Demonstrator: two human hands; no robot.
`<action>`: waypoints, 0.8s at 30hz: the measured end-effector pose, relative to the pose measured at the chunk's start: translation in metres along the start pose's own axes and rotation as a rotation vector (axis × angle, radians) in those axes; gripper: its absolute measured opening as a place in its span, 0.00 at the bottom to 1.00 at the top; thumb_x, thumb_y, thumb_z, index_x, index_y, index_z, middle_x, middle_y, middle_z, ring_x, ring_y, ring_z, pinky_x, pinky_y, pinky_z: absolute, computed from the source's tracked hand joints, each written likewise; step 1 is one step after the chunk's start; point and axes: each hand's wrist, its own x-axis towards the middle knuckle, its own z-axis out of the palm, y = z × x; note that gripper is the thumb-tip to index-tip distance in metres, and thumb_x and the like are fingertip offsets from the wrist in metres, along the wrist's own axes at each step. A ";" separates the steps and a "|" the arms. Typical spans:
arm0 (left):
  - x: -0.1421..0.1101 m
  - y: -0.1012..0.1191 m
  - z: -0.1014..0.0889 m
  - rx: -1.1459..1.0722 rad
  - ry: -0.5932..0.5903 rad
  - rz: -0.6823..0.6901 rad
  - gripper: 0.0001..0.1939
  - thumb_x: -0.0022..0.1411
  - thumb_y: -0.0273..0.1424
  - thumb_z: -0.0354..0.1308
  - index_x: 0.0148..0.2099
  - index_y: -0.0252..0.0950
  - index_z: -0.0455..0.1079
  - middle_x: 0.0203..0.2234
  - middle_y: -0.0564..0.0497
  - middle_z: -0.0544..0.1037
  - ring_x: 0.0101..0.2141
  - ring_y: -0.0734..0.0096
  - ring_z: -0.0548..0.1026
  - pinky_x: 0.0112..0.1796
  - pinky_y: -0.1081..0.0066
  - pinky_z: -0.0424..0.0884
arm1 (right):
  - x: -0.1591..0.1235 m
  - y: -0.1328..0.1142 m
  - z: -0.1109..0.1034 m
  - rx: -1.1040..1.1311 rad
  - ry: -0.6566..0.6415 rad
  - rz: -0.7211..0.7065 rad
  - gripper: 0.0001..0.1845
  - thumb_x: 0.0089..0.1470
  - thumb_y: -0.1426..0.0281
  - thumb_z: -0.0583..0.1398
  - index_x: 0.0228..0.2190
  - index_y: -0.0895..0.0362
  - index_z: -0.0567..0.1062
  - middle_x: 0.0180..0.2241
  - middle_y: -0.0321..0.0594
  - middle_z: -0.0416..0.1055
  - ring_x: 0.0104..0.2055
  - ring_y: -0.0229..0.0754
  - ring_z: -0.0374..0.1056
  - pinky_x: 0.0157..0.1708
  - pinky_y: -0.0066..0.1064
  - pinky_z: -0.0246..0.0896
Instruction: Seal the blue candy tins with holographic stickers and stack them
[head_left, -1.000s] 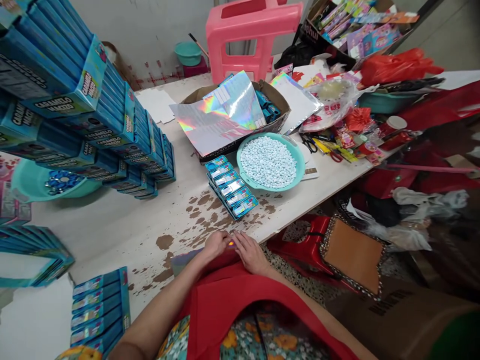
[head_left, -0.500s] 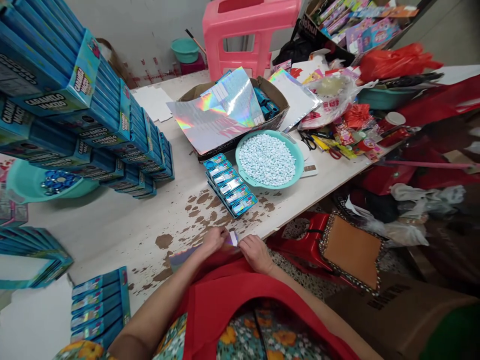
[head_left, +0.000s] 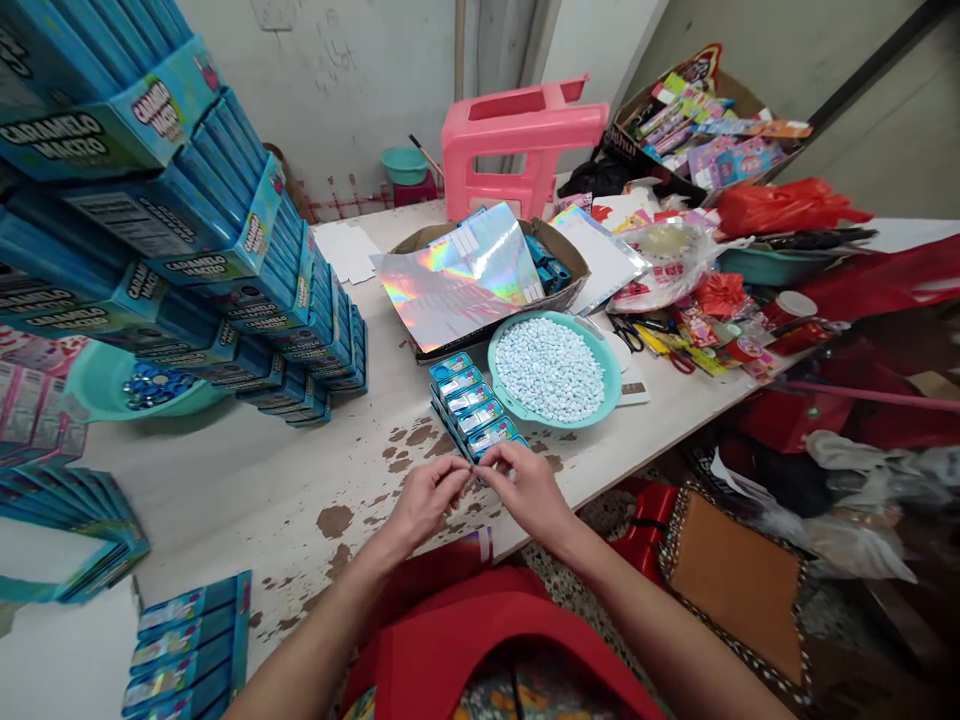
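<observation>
Fingertips pinched, my left hand [head_left: 426,500] and my right hand [head_left: 531,495] meet just in front of a row of small blue candy packs [head_left: 470,400] with shiny labels. Whatever is between the fingertips is too small to make out. Below the hands, at the table's front edge, lies a shiny holographic sheet [head_left: 480,545] with pale strips, partly hidden by my left arm. A turquoise bowl [head_left: 611,385] of pale blue candies [head_left: 551,365] stands right behind the packs.
Stacked blue display boxes [head_left: 255,250] tower at the left. Holographic sheets [head_left: 450,270] lie across a cardboard box [head_left: 566,250] at the back. Scissors [head_left: 628,335] and bagged goods lie to the right. A red stool with a brown cushion [head_left: 731,580] stands beside the table.
Both hands have risen from the holographic sheet towards the blue packs, and their fingertips have come together. The view has tilted upward.
</observation>
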 end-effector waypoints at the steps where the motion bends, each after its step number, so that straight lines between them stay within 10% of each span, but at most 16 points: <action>1: 0.010 0.003 -0.007 0.003 0.039 0.011 0.15 0.60 0.40 0.51 0.43 0.35 0.67 0.20 0.56 0.67 0.20 0.78 0.65 0.22 0.78 0.61 | 0.014 0.002 0.004 0.009 0.013 0.017 0.06 0.52 0.67 0.59 0.27 0.55 0.72 0.27 0.35 0.71 0.31 0.38 0.64 0.32 0.28 0.57; 12: 0.122 0.023 -0.076 0.030 0.299 0.095 0.10 0.54 0.35 0.54 0.38 0.35 0.63 0.17 0.58 0.66 0.18 0.80 0.63 0.20 0.80 0.58 | 0.169 0.022 0.033 -0.169 0.132 0.114 0.06 0.44 0.65 0.63 0.23 0.56 0.76 0.31 0.40 0.70 0.36 0.42 0.64 0.35 0.31 0.57; 24: 0.144 -0.008 -0.072 0.146 0.404 0.121 0.15 0.59 0.30 0.45 0.50 0.37 0.53 0.21 0.59 0.66 0.18 0.78 0.65 0.22 0.77 0.61 | 0.195 0.062 0.046 -0.123 0.109 0.232 0.11 0.39 0.69 0.63 0.30 0.57 0.72 0.34 0.38 0.66 0.36 0.40 0.63 0.39 0.32 0.59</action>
